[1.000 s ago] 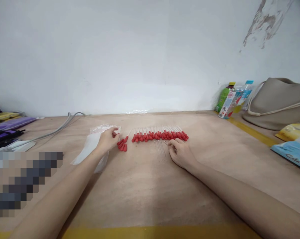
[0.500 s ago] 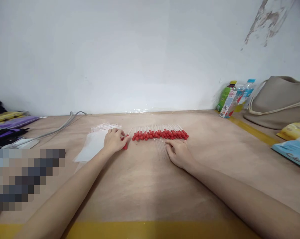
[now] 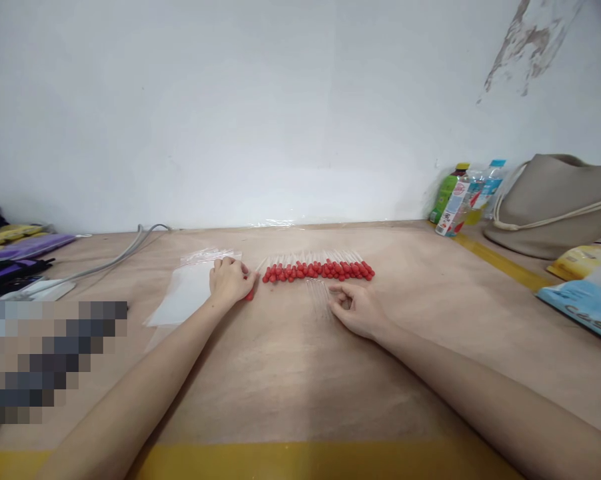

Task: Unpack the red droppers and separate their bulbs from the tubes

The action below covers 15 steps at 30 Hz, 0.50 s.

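Observation:
A row of clear droppers with red rubber bulbs (image 3: 318, 270) lies across the brown table (image 3: 290, 373). My left hand (image 3: 230, 281) is curled over a small bunch of red-bulbed droppers (image 3: 250, 295) at the row's left end, beside a clear plastic bag (image 3: 186, 292). My right hand (image 3: 356, 309) rests on the table just in front of the row, fingers bent and pinched close at several bare clear tubes (image 3: 318, 294). Whether it grips them is unclear.
A grey cable (image 3: 105, 265) runs at the back left near purple and yellow items (image 3: 23, 245). Drink bottles (image 3: 461, 198), a beige bag (image 3: 555, 207) and blue and yellow packets (image 3: 583, 293) stand at the right. A yellow stripe (image 3: 300, 460) marks the near table edge.
My left hand slid right from the plastic bag and closed over the loose bunch of red-bulbed droppers. My right hand drew back slightly toward me and curled its fingers.

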Each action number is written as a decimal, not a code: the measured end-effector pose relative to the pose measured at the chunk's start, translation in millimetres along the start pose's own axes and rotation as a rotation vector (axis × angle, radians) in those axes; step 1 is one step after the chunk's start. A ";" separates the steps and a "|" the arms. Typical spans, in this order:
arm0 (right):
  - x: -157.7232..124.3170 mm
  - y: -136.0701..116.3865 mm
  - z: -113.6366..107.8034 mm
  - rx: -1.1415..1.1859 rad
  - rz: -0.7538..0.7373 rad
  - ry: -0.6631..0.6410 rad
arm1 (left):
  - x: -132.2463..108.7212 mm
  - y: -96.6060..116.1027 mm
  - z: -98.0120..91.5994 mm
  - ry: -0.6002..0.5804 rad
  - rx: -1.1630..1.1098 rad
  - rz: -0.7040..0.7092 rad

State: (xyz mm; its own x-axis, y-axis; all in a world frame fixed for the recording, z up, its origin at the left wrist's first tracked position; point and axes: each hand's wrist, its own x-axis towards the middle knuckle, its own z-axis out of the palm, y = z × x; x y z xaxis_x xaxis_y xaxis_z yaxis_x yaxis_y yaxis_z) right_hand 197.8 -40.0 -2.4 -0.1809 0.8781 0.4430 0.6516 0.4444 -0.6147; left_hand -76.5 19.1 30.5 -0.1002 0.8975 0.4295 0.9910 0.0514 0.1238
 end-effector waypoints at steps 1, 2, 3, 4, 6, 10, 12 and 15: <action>-0.2 -0.2 0.2 0.007 0.006 -0.010 | 0.0 0.1 0.6 -0.015 -0.005 0.004; -0.2 -0.2 0.6 0.012 0.012 -0.014 | 0.2 0.1 1.4 -0.031 -0.012 0.010; 0.0 0.0 1.3 0.015 0.016 -0.015 | 0.4 0.1 2.5 -0.042 -0.022 0.013; 0.3 0.6 2.3 0.018 0.017 -0.014 | 0.7 -0.2 3.5 -0.046 -0.036 0.011; 1.3 2.3 4.9 0.028 0.009 -0.005 | 1.8 -1.3 5.1 -0.033 -0.077 -0.013; 3.2 6.1 9.4 0.042 0.002 0.015 | 4.9 -3.2 0.6 0.071 -0.159 -0.091; 3.8 6.9 9.8 0.044 -0.002 0.039 | 3.5 -0.6 -6.5 0.197 -0.187 -0.088; 5.0 6.8 6.7 0.026 -0.047 0.160 | -9.0 11.7 -19.4 0.346 -0.276 0.087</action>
State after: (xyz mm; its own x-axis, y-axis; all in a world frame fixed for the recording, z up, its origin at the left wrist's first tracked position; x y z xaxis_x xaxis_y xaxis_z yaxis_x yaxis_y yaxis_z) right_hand 196.4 -31.3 -8.7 -0.0898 0.8177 0.5686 0.6253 0.4907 -0.6069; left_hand -65.7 3.2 45.4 -0.0883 0.6916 0.7169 0.9408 -0.1786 0.2882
